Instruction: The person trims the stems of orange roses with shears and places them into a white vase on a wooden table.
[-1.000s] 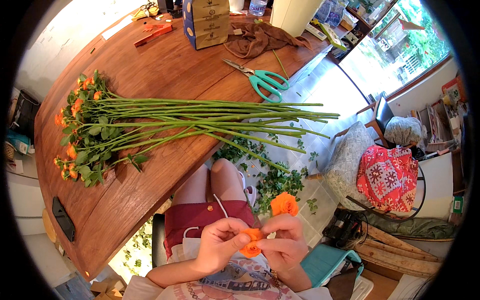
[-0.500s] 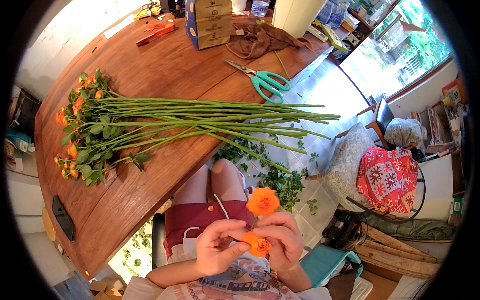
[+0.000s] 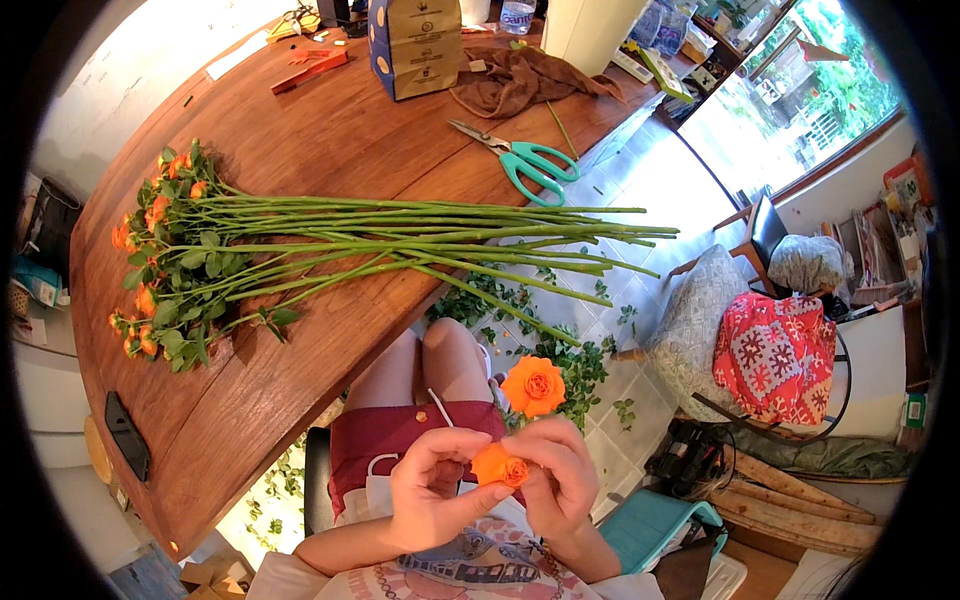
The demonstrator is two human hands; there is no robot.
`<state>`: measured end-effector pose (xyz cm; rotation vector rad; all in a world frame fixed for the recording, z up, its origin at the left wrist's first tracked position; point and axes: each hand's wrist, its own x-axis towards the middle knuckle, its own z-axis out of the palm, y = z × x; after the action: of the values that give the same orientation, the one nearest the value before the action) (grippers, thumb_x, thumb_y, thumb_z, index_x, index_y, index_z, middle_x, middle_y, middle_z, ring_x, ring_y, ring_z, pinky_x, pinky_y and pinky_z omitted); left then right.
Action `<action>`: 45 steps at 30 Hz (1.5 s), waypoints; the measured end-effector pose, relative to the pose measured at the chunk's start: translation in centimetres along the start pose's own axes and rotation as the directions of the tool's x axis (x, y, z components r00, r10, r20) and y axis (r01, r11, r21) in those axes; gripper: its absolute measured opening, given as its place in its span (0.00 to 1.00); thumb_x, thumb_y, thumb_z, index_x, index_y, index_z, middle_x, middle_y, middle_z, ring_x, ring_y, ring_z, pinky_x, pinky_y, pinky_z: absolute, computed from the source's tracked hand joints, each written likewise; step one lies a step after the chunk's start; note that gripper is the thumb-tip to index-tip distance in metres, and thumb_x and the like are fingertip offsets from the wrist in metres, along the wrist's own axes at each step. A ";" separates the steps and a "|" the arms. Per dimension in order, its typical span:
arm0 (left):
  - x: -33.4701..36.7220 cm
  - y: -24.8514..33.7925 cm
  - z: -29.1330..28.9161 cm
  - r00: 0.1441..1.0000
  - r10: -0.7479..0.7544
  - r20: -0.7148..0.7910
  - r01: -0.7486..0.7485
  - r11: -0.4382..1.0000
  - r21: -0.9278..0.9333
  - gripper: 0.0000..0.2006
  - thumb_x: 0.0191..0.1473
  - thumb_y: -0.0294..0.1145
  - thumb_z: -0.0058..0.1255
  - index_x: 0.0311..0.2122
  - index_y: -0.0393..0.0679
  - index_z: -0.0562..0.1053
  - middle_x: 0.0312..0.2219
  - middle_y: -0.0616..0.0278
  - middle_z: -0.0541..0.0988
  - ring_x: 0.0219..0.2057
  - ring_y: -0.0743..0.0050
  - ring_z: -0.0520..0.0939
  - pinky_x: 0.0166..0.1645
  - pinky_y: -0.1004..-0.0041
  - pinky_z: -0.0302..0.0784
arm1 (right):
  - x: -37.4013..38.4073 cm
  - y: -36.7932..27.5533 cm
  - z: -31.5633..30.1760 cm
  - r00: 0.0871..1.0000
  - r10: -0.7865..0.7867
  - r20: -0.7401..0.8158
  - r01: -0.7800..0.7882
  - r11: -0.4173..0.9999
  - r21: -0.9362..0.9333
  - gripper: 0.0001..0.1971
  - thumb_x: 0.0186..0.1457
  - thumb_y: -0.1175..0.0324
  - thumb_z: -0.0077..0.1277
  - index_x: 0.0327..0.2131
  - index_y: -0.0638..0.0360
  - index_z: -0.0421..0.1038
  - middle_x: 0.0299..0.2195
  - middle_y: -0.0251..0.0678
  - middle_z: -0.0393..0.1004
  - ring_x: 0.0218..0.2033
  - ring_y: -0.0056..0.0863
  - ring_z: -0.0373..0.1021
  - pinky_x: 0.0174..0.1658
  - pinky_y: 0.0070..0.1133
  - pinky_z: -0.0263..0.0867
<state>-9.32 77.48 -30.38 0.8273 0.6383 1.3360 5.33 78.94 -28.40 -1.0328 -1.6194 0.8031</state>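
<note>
Both hands are close together above my lap, around two orange roses. My left hand (image 3: 440, 482) pinches the lower rose (image 3: 498, 466) between thumb and fingers. My right hand (image 3: 556, 476) is closed at that bloom's other side, with the upper rose (image 3: 534, 386) standing just above its fingers; the stem is mostly hidden by the fingers. On the wooden table ahead lies a bunch of orange roses (image 3: 155, 215), their long bare green stems (image 3: 430, 240) pointing right past the table edge. Scissors with teal handles (image 3: 535, 165) rest partly open beyond the stems.
A brown cloth (image 3: 530, 80), a paper bag (image 3: 415, 50) and a red tool (image 3: 310, 72) lie farther back on the table (image 3: 330, 130). A phone (image 3: 127, 435) is near its left edge. Cut leaves (image 3: 570, 370) litter the tiled floor; a cushioned chair (image 3: 770, 350) stands right.
The upper rose has risen slightly and turned to the right. My hands have shifted a little up, and the lower rose has moved up and left with them.
</note>
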 end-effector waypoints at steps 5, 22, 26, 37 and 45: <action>0.5 0.2 0.0 1.000 0.008 0.017 -0.007 0.999 -0.042 0.22 0.42 0.12 0.56 0.45 0.33 0.65 0.40 0.56 0.73 0.42 0.74 0.75 0.47 0.73 0.72 | 0.4 0.0 0.0 0.999 0.031 -0.031 -0.027 0.993 0.112 0.11 0.51 0.77 0.44 0.39 0.68 0.71 0.32 0.43 0.68 0.29 0.29 0.65 0.33 0.19 0.61; 0.4 0.9 0.2 0.999 0.017 0.052 -0.017 1.000 0.010 0.24 0.41 0.12 0.56 0.46 0.34 0.65 0.41 0.59 0.71 0.43 0.75 0.73 0.48 0.74 0.70 | 1.5 -0.2 -0.9 0.994 -0.112 -0.005 0.112 0.994 0.014 0.15 0.41 0.70 0.56 0.36 0.67 0.72 0.30 0.41 0.70 0.28 0.30 0.66 0.32 0.21 0.62; 0.5 0.9 0.3 0.998 0.033 0.061 -0.034 0.999 0.015 0.25 0.40 0.14 0.58 0.46 0.34 0.65 0.42 0.60 0.71 0.43 0.76 0.73 0.49 0.75 0.68 | 1.4 -0.4 -1.1 0.995 -0.097 0.018 0.097 0.995 -0.002 0.17 0.38 0.72 0.57 0.36 0.66 0.72 0.30 0.41 0.70 0.28 0.30 0.66 0.32 0.21 0.62; 0.6 0.8 0.5 0.999 -0.030 0.026 0.029 0.999 0.039 0.23 0.41 0.15 0.56 0.45 0.35 0.64 0.39 0.59 0.72 0.40 0.76 0.74 0.45 0.76 0.70 | 1.5 -1.2 -1.1 0.998 -0.014 0.061 0.015 1.000 -0.010 0.17 0.36 0.78 0.52 0.37 0.65 0.72 0.31 0.41 0.70 0.29 0.31 0.66 0.33 0.22 0.63; 0.5 1.1 0.7 0.996 -0.085 -0.022 0.086 0.995 0.046 0.23 0.41 0.13 0.55 0.45 0.35 0.64 0.36 0.60 0.73 0.39 0.77 0.75 0.44 0.77 0.71 | 1.4 -1.4 -1.4 0.998 0.005 0.064 -0.005 1.000 0.008 0.17 0.37 0.76 0.54 0.37 0.65 0.72 0.31 0.41 0.70 0.29 0.31 0.66 0.34 0.22 0.62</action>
<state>-9.31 77.89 -28.99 0.8161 0.7155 1.2574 6.19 79.70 -26.28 -1.0146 -1.6674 0.8532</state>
